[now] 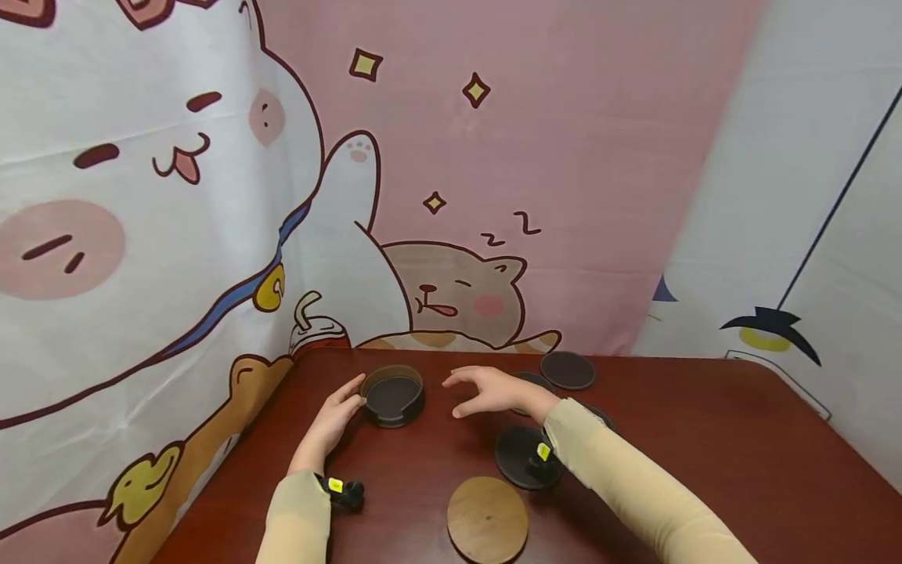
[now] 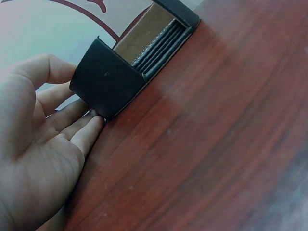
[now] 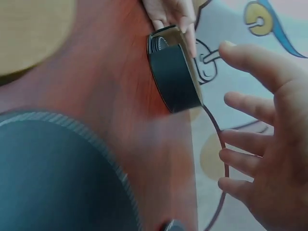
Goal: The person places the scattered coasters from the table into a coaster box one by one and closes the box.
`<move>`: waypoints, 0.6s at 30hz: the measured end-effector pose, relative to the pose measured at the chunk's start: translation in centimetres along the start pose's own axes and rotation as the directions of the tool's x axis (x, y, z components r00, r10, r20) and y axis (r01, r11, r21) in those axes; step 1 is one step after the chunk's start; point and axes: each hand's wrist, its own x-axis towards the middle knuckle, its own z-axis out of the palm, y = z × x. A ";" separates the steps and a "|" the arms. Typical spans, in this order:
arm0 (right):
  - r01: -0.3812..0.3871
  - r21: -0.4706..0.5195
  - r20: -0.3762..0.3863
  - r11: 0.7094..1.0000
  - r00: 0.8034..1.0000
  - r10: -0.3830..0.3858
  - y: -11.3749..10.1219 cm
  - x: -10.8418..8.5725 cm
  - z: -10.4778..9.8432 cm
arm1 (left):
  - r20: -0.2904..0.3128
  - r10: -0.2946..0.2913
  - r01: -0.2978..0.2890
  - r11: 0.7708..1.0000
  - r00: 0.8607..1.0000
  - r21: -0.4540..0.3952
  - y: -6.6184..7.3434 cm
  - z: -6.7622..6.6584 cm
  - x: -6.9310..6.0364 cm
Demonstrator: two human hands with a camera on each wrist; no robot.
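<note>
A round dark coaster holder (image 1: 384, 417) with a cut-out front and a brown inner wall stands at the back left of the table. Several dark coasters (image 2: 163, 45) lie stacked inside it, their edges showing through the gap. My left hand (image 1: 334, 419) is at the holder's left side, its fingertips touching the outer wall. To the right of the holder, my right hand (image 1: 491, 391) hovers above the table with fingers spread and nothing between them. Beneath my right forearm lies a dark round coaster (image 1: 513, 454), partly covered by the wrist camera.
A light-brown round disc (image 1: 488, 519) lies near the front middle of the table. Farther back are more dark coasters (image 1: 568, 370), some partly hidden behind my right hand and sleeve. A cartoon-printed cloth (image 1: 564, 157) hangs behind the red-brown table (image 1: 705, 439).
</note>
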 end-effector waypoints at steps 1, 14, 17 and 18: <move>0.003 0.008 0.000 1.000 1.000 -0.003 0.2 -0.9 -0.1 | 0.002 0.001 -0.001 1.000 1.000 0.003 0.1 -0.1 -0.1; -0.026 0.067 0.064 0.997 0.998 0.022 2.3 -9.8 0.8 | 0.032 -0.011 0.010 1.000 0.999 0.009 1.9 0.3 -1.4; -0.042 0.058 0.085 0.997 0.996 0.037 2.4 -10.9 0.8 | 0.017 -0.010 0.010 1.000 1.000 0.015 0.6 0.0 -0.5; -0.048 0.054 0.095 0.997 0.995 0.042 2.4 -11.1 0.9 | 0.011 -0.010 0.009 1.000 1.000 0.018 0.2 -0.2 -0.2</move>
